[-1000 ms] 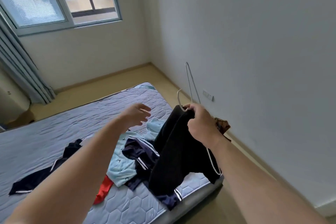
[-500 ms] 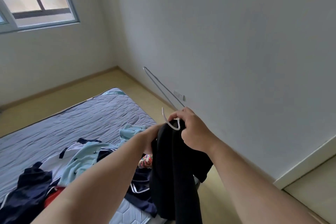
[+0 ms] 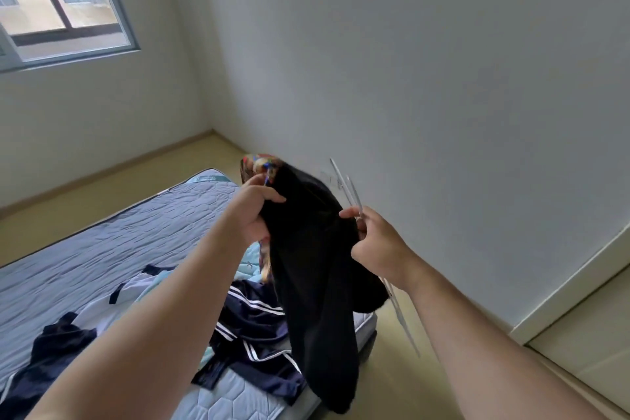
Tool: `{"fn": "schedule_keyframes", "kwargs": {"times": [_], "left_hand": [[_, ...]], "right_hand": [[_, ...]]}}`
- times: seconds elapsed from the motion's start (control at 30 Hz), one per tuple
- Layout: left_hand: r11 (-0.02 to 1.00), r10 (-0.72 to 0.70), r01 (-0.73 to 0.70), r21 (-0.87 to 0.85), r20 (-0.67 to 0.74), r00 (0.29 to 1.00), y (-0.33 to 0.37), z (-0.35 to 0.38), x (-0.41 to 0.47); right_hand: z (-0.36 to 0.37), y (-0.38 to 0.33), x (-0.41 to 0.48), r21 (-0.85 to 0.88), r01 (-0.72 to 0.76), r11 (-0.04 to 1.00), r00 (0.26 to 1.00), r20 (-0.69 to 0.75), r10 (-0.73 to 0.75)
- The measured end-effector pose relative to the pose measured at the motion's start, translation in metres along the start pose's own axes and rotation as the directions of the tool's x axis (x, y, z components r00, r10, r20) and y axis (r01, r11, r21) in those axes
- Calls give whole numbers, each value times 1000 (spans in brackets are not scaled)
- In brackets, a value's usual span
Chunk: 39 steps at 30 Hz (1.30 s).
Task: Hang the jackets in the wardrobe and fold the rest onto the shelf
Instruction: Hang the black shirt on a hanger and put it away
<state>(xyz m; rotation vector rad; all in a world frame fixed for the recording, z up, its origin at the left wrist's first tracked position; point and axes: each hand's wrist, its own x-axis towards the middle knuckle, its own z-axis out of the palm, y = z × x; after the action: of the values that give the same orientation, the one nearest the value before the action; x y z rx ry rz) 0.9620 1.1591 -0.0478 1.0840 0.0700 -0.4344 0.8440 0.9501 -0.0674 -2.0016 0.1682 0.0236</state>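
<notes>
Left hand [image 3: 250, 215] grips the black jacket [image 3: 313, 276] at the collar, and it hangs over the bed [image 3: 102, 249] corner. Right hand [image 3: 378, 251] pinches the hanger [image 3: 351, 191], touching the jacket's right edge with its long axis steep. Feed it leftward into the collar.

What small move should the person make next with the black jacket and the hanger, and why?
Probably slide one end of the hanger into the top opening of the black jacket. The left hand grips the jacket's top, where colourful lining shows, and the right hand holds the hanger, which is mostly outside the cloth.
</notes>
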Motion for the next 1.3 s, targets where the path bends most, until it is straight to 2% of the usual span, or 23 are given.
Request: {"fn": "schedule_keyframes", "kwargs": {"times": [0.1, 0.23, 0.43, 0.53, 0.63, 0.7, 0.77, 0.83, 0.9, 0.93, 1.0, 1.07, 1.1, 1.17, 1.2, 1.27, 1.3], "left_hand": [[998, 65, -64, 20, -5, 998, 19, 3, -16], [979, 139, -144, 142, 46, 989, 31, 5, -37], [962, 229, -241, 130, 101, 968, 49, 9, -57], [961, 248, -261, 92, 133, 960, 58, 9, -68], [963, 258, -266, 43, 141, 956, 62, 2, -75], [958, 274, -279, 70, 74, 959, 65, -7, -74], [937, 327, -308, 166, -98, 940, 66, -21, -68], [913, 391, -312, 264, -341, 855, 65, -38, -60], [897, 429, -283, 340, -512, 744, 61, -55, -53], [891, 437, -260, 371, -553, 709, 57, -63, -50], [886, 429, -200, 418, -577, 695, 46, -77, -45], [857, 404, -73, 510, -578, 709, 36, -86, -37], [809, 399, 18, 588, -571, 717, 32, -87, -36], [631, 404, 197, 751, -534, 743, 25, -81, -36], [537, 430, 210, 817, -480, 765, 21, -74, -38], [442, 479, 40, 896, -274, 834, 14, -57, -44], [455, 468, -89, 886, -153, 870, 11, -47, -47]], "right_hand": [[9, -5, 4, 54, -21, 998, 997, -76, 25], [22, -12, 11, 21, -73, 997, 982, -174, 76], [42, -25, 10, 96, -113, 989, 985, -118, 124], [55, -26, 7, 174, -113, 978, 992, -37, 121], [69, -26, 4, 228, -67, 971, 996, -43, 79], [75, -26, 5, 206, 5, 979, 994, -107, 18], [74, -29, 6, 149, 73, 986, 980, -194, -43], [70, -35, 6, 91, 116, 989, 968, -235, -92], [65, -42, 5, 27, 153, 988, 960, -241, -142], [62, -47, 5, 12, 171, 985, 957, -239, -163], [57, -57, 3, 8, 192, 981, 958, -218, -186], [54, -64, 3, 18, 203, 979, 961, -197, -195], [54, -67, 2, 24, 208, 978, 961, -192, -200], [55, -72, 2, 21, 222, 975, 959, -186, -214], [56, -74, 1, 14, 227, 974, 958, -184, -220], [60, -75, 2, 3, 230, 973, 956, -186, -225], [62, -74, 2, -1, 227, 974, 957, -185, -223]]}}
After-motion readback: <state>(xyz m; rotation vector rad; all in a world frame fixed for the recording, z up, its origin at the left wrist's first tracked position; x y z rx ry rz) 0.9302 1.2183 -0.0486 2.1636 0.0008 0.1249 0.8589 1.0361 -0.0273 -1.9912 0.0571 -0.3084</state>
